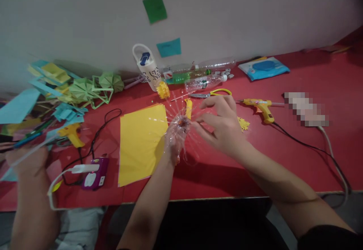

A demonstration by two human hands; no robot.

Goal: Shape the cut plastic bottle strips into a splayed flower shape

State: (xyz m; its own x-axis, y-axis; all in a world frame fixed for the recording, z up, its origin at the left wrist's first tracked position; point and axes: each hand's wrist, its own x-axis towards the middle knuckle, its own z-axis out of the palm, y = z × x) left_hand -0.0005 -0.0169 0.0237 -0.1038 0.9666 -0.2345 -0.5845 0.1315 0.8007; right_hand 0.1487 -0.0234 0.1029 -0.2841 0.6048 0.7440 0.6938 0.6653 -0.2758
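Observation:
A clear plastic piece [183, 123] with thin strips fanning out all round is held up over the red table, a small dark and orange spot at its middle. My left hand [172, 138] is closed on it from below, seen partly through the plastic. My right hand [219, 123] hovers at the right side of the strips, fingers spread and bent, with nothing visible in them. Just behind the plastic lies a yellow rolled piece [188, 109]. Yellow sheets [138, 144] are stacked left of my left hand.
Behind are scissors [211, 94], plastic bottles [205, 83] and a white tumbler [149, 72]. A yellow glue gun [259, 106] with its cable is at right. A person's arm [35, 189], a purple power block [98, 172] and paper crafts [85, 91] are at left.

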